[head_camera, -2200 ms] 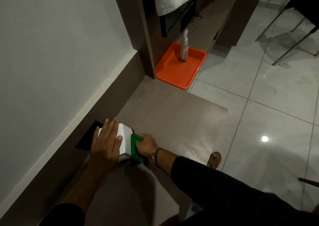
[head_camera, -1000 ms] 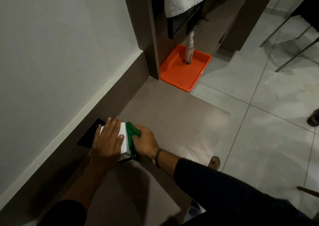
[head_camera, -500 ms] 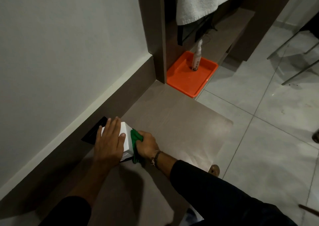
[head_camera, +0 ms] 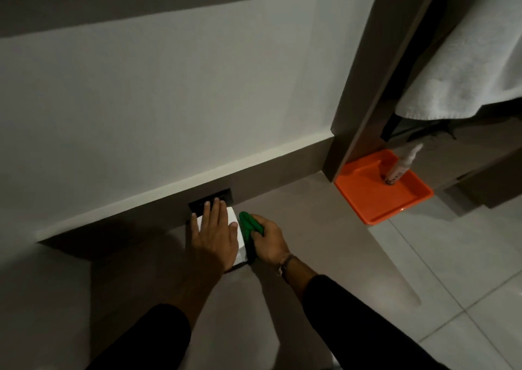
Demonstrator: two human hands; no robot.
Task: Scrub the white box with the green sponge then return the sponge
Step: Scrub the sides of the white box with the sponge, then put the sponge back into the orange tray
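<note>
Head view, white box: the small white rectangular box (head_camera: 234, 223) sits on the grey-brown floor ledge (head_camera: 310, 228), close against the dark skirting and just in front of a black wall plate (head_camera: 210, 199).
Head view, left hand: the left hand (head_camera: 213, 235) lies flat on top of the white box, fingers (head_camera: 216, 208) straight and close together, thumb along the box's right edge; it holds nothing.
Head view, right hand: the right hand (head_camera: 268, 239) is curled round the green sponge (head_camera: 248, 227), pinching it and pressing it against the right side of the white box; a band shows at the wrist.
Head view, orange tray: the shallow orange plastic tray (head_camera: 367, 197) lies well to the right of the white box, at the foot of a brown upright panel (head_camera: 364, 87).
Head view, tray contents: one white spray bottle (head_camera: 401, 166) stands tilted in the tray's far part; the rest of the tray is bare.
Head view, above the tray: a white towel (head_camera: 466, 59) hangs down.
Change from half a second ago: both hands keep the same hold on box and sponge, and the bottle stays in the tray; the camera has lifted and turned, so the box now appears lower in view with much more wall above it.
</note>
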